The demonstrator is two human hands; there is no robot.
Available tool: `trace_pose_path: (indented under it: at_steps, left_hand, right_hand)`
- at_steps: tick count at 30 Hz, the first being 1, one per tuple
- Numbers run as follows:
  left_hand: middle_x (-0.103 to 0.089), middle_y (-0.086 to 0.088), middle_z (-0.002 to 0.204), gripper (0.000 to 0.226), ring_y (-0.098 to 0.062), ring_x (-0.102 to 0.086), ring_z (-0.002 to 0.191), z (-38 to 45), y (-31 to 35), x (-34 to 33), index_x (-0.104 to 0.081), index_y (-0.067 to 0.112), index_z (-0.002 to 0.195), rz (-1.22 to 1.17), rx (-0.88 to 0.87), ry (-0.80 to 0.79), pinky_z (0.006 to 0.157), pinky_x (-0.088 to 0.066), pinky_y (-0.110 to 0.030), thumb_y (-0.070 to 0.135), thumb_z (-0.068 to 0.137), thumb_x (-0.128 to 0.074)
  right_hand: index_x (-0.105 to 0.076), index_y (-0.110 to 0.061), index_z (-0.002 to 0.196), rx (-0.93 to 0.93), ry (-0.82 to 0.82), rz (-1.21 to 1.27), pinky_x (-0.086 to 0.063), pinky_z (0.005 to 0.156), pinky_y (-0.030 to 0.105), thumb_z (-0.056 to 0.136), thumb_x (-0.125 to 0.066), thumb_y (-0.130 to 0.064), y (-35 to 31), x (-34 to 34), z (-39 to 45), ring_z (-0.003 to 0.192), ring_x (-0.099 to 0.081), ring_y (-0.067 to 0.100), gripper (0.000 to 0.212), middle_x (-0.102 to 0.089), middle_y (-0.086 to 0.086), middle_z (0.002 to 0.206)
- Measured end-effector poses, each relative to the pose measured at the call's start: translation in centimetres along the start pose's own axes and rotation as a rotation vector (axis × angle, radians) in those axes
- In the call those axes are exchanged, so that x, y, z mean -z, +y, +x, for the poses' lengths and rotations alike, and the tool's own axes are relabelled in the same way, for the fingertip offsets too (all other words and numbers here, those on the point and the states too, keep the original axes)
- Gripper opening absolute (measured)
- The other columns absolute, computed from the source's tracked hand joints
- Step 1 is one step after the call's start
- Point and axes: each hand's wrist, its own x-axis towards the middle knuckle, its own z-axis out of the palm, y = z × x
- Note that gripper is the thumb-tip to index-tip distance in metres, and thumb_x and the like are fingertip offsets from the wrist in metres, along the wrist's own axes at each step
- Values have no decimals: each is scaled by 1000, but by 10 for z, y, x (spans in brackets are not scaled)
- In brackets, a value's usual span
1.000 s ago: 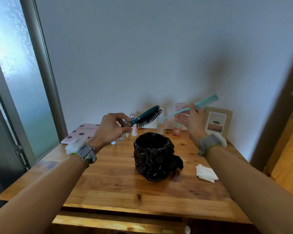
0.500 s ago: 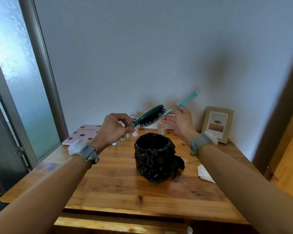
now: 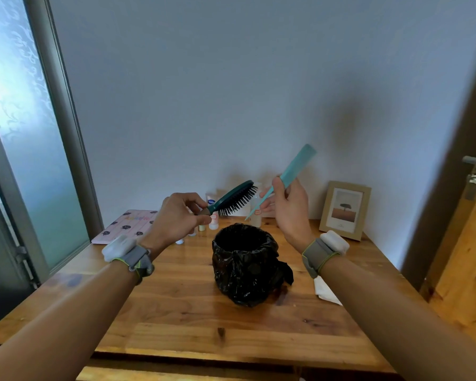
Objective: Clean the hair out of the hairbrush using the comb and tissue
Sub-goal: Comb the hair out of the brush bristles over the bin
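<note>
My left hand (image 3: 177,215) grips the handle of a dark green hairbrush (image 3: 235,198), held over the bin with its black bristles facing right and down. In my right hand (image 3: 289,209) is a light teal tail comb (image 3: 293,167), toothed end up and to the right, pointed tail slanting down toward the brush's bristles. The tail tip is just right of the bristles, apart from them. A white tissue (image 3: 326,291) lies on the table, partly hidden under my right forearm.
A small bin lined with a black bag (image 3: 245,268) stands mid-table under both hands. Small bottles and tubes (image 3: 212,215) line the wall, a framed picture (image 3: 345,210) leans at back right, a pink patterned pad (image 3: 127,225) lies back left. The wooden table (image 3: 176,312) ends near me.
My right hand has swung the comb from pointing left-right to steeply tilted, bringing its tail down beside the bristles. The left hand and brush have barely shifted.
</note>
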Motion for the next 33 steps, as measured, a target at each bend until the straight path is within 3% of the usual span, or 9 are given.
trace_pose_path:
  at_steps: [4,7,12,15,19,25,29,33]
  left_hand:
    - [-72,-11,81,23,-12,-53,36,0,0,1,-68,22,77,16,10,-4,41,-44,-19,9,70,-86]
    - [-72,-11,79,22,-14,-53,35,-2,-1,1,-69,21,77,18,13,-1,42,-46,-21,10,69,-86]
    - [-72,-11,78,20,-16,-54,36,-4,0,1,-70,19,79,16,19,-8,42,-49,-27,10,70,-85]
    - [-72,-9,77,18,-19,-55,37,-3,2,2,-70,19,80,-1,10,4,39,-46,-26,12,70,-84]
    - [-72,-7,76,18,-19,-57,39,-2,3,2,-71,17,82,60,-14,-10,39,-44,-22,13,71,-84]
    - [-73,-6,78,20,-15,-57,39,-1,-4,5,-69,23,79,75,-6,9,39,-42,-19,15,70,-85]
    - [-73,-6,80,22,-14,-58,40,-1,-8,3,-68,26,77,85,-2,19,44,-48,-26,15,70,-85]
    - [-72,-5,78,23,-13,-55,37,-3,-7,-2,-68,26,75,58,1,11,44,-50,-26,13,69,-85]
  right_hand:
    - [-53,-22,95,130,100,137,-59,59,37,105,-43,-19,-24,-6,1,57,-63,23,14,-70,7,76]
    - [-53,-21,95,180,43,150,-59,62,39,105,-43,-17,-30,-16,-4,60,-64,28,15,-70,11,79]
    - [-59,-16,98,189,-114,-8,-61,71,41,103,-47,-15,-15,-27,-10,71,-70,26,13,-72,8,85]
    - [-66,-10,100,232,-201,-202,-58,71,32,100,-53,-19,-2,-28,-15,73,-69,13,15,-70,3,84]
    - [-67,-8,98,401,-305,-406,-51,68,23,99,-55,-18,10,-23,-19,80,-62,14,16,-61,3,95]
    - [-61,-12,90,259,-182,-395,-57,60,32,101,-49,-31,9,-8,-17,62,-69,4,26,-67,-4,71]
    - [-56,-17,96,293,-7,-186,-62,63,41,101,-43,-34,-4,-6,-18,62,-71,13,22,-70,1,74]
    - [-57,-11,98,334,-18,-100,-62,66,37,100,-47,-28,-10,-17,-22,67,-72,12,20,-68,-14,81]
